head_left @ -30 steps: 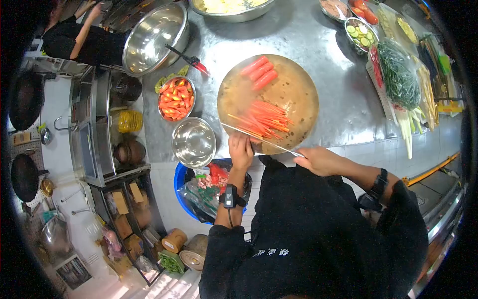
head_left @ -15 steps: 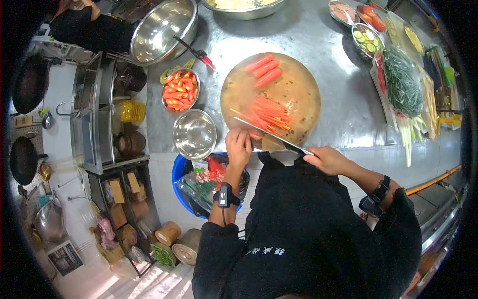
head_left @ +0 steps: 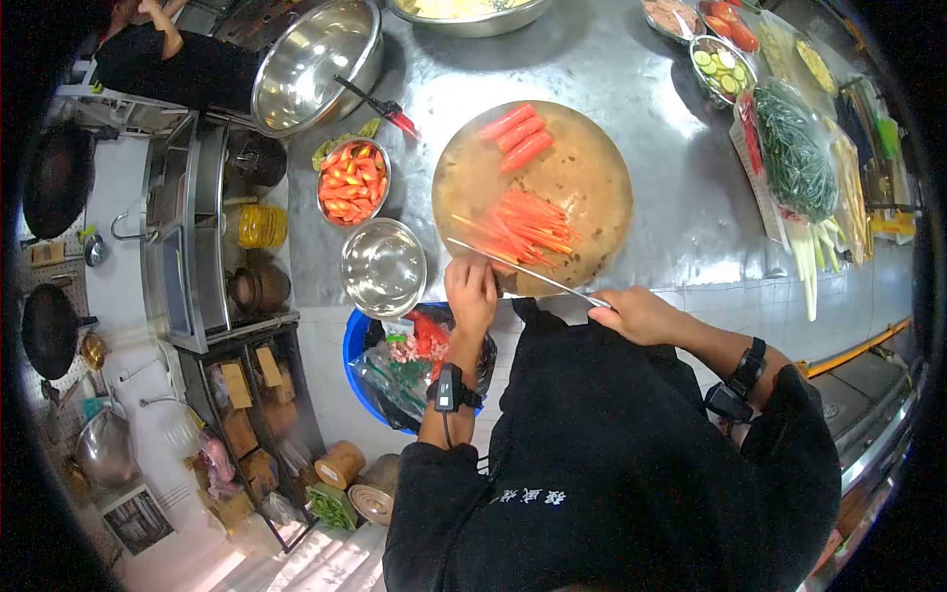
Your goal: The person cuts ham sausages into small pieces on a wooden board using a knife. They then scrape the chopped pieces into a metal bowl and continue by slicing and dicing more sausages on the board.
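On the round cutting board [head_left: 597, 187] lie three red sticks [head_left: 518, 135] near the far edge and a heap of thin red-orange strips [head_left: 533, 225] in the middle. My right hand [head_left: 634, 314] is closed round the handle of a knife [head_left: 538, 277], whose blade points left across the board's near edge, beside the strips. My left hand [head_left: 472, 288] rests with bent fingers at the board's near-left edge, against the blade. What lies under its fingertips is mostly hidden.
Left of the board are an empty steel bowl [head_left: 385, 267], a bowl of red-orange pieces [head_left: 352, 182] and a large steel basin [head_left: 318, 67]. A blue bin [head_left: 356, 367] stands below the table edge. Bagged greens [head_left: 797, 158] lie right. Another person [head_left: 178, 64] is at upper left.
The knife blade has turned more edge-on, and its tip has shifted slightly left. My left hand stays near the same place by the blade. The whole view has shifted slightly.
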### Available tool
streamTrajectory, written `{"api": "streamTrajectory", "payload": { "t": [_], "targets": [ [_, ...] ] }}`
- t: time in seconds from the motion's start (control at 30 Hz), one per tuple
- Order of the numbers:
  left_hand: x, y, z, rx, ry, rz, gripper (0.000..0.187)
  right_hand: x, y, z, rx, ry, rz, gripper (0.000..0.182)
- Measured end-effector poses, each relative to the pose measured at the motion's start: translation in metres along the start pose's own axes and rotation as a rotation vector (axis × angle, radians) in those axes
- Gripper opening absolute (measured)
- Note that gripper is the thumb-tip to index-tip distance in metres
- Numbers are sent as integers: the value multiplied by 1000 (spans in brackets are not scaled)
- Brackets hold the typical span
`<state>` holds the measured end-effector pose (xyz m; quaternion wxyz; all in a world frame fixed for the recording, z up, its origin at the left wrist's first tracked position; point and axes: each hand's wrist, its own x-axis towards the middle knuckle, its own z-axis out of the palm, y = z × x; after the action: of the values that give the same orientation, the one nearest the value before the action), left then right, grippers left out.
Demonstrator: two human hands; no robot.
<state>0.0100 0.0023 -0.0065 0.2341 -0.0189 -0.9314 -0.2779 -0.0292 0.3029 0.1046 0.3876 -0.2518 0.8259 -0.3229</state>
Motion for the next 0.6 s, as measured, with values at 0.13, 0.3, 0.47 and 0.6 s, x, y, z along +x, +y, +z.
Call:
{"api": "streamTrajectory", "payload": {
  "t": [0.13, 0.3, 0.47, 0.6],
  "targets": [
    [0, 5, 0, 39, 24, 23, 16, 0, -6, -18, 26, 6, -13, 39],
    [-2, 3, 2, -4, 36, -14, 14, -10, -26, -27, -13, -16, -8, 38],
    [-3, 2, 4, -6, 52, -19, 11, 13, -7, 4, -33, 5, -33, 35],
    [0, 6, 1, -22, 63, -17, 11, 13, -3, -3, 28, 28, -58, 37]
  ]
}}
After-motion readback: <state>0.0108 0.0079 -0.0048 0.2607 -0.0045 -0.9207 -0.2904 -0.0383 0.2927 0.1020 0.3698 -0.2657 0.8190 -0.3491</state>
